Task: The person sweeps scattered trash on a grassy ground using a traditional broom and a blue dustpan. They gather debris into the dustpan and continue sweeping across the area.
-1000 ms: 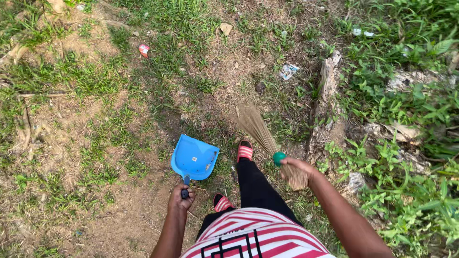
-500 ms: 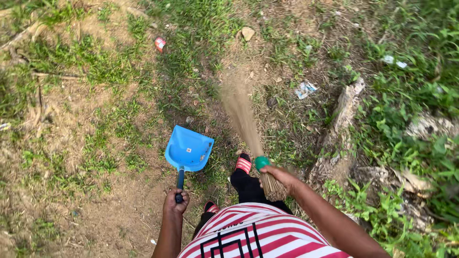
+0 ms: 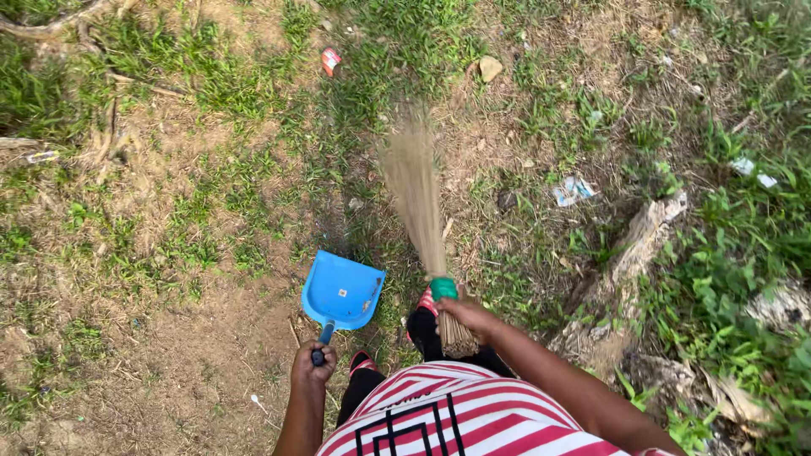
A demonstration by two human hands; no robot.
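The right hand (image 3: 470, 317) is gripping the bundled end of a straw broom (image 3: 418, 203), fingers wrapped tight, and its bristles are now sweeping further out and left over the grass than a moment ago. The left hand (image 3: 312, 363) is clasping the handle of the blue dustpan (image 3: 342, 291), which is resting on bare dirt just left of the broom, hardly shifted.

We saw bright, even daylight with soft shadows; the broom (image 3: 416, 198) bristles were motion-blurred, and edges perhaps slightly bent.
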